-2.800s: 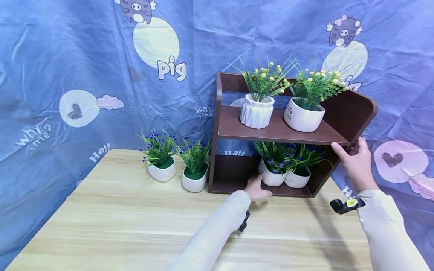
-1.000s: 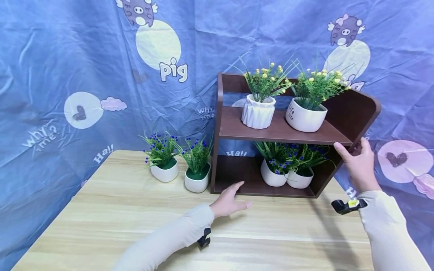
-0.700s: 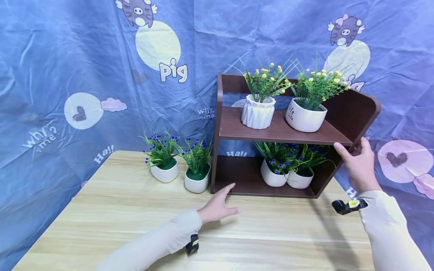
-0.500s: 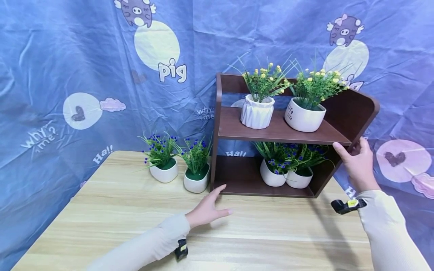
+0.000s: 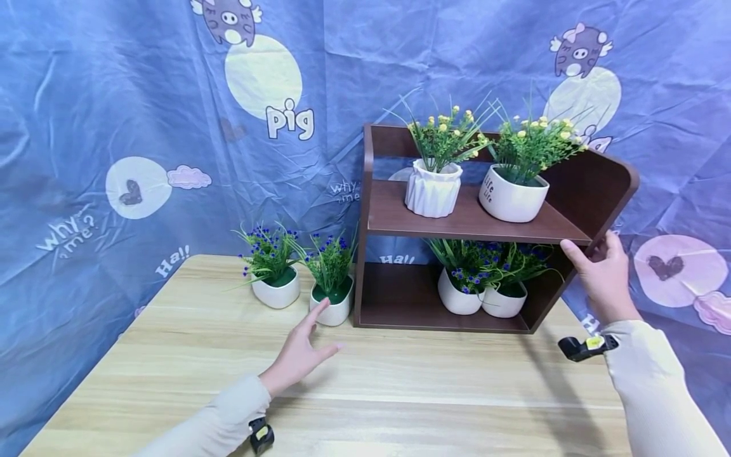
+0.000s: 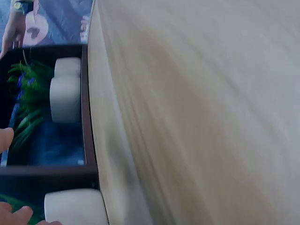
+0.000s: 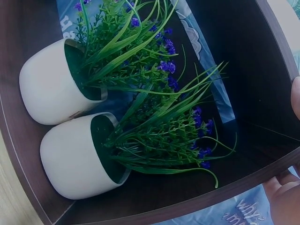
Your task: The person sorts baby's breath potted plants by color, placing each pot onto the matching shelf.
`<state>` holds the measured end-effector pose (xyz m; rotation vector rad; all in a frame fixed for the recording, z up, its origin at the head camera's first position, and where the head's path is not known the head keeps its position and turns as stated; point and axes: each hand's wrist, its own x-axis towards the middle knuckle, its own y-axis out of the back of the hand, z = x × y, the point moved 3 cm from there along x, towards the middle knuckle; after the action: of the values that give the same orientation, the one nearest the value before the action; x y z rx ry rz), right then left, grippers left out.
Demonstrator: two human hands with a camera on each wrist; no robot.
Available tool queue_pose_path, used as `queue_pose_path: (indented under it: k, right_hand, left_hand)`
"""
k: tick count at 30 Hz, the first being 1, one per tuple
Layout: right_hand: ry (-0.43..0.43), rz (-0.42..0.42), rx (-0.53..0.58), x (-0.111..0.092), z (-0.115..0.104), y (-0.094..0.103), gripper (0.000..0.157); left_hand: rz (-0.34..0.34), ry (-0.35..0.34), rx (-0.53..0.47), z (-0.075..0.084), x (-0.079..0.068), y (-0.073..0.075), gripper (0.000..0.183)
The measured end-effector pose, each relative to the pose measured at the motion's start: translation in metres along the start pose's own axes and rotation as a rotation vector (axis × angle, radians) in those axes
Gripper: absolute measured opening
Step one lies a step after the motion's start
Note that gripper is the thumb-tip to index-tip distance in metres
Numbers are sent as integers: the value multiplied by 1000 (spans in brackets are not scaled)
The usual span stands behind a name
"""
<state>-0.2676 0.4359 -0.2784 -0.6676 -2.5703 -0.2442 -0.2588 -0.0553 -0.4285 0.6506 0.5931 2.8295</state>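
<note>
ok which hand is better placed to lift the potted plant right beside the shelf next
Probably the left hand: it's free and close to that potted plant, while the right hand grips the opposite side of the shelf.

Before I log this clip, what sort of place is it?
Probably an indoor spot staged for recording: a wrinkled, cartoon-printed blue cloth hangs behind a wood-grain table, on which a brown shelf holds potted plants.

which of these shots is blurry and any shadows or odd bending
Left wrist view: blurred, the pots soft-edged and the table washed out; head view: mostly sharp and bright, with a soft shadow across the table at lower right; right wrist view: plants fairly crisp, the shelf dark inside, its edges looking curved, likely lens distortion.
</note>
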Motion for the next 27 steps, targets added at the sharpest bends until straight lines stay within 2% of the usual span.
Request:
queue_pose_path:
  k: [4,9,16,23,27]
  right_hand:
    - [6,-3,-8,1,1,2,51]
    - [6,12,2,1,1,3,51]
    - [15,-6,63,-2,-2,0,50]
    - [2,2,12,-2,-3,-1,52]
    - [-6,2,7,-2,-3,-2,52]
  left_hand:
    - [92,31,32,-6,5,12,83]
    - [161,108,43,-17,13,15,85]
    - [251,185,-30,-29,25,3,88]
    - [340,241,-80,-37,34,-12,89]
    - [359,299,-87,-38,39,-15,90]
